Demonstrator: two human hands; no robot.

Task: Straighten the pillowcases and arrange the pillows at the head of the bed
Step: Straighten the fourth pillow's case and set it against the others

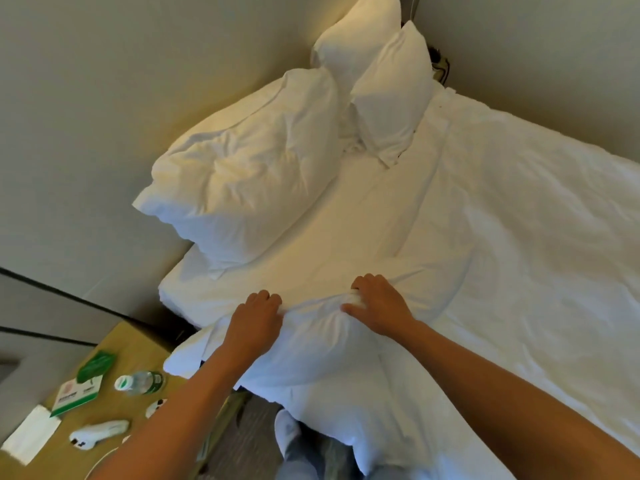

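Here, a white pillow point(311, 362) lies at the near edge of the bed point(519, 237), partly hanging over its side. The left hand point(258, 317) grips the pillow's far edge with curled fingers, and the right hand point(377, 304) bunches a fold of its pillowcase just beside it. A large rumpled pillow point(242, 174) leans against the wall at the head of the bed, with two smaller pillows point(381, 84) propped upright in the corner beyond it. To the left, a wooden bench point(114, 344) carries a water bottle point(138, 382), a green card point(95, 367) and a white napkin point(31, 434).
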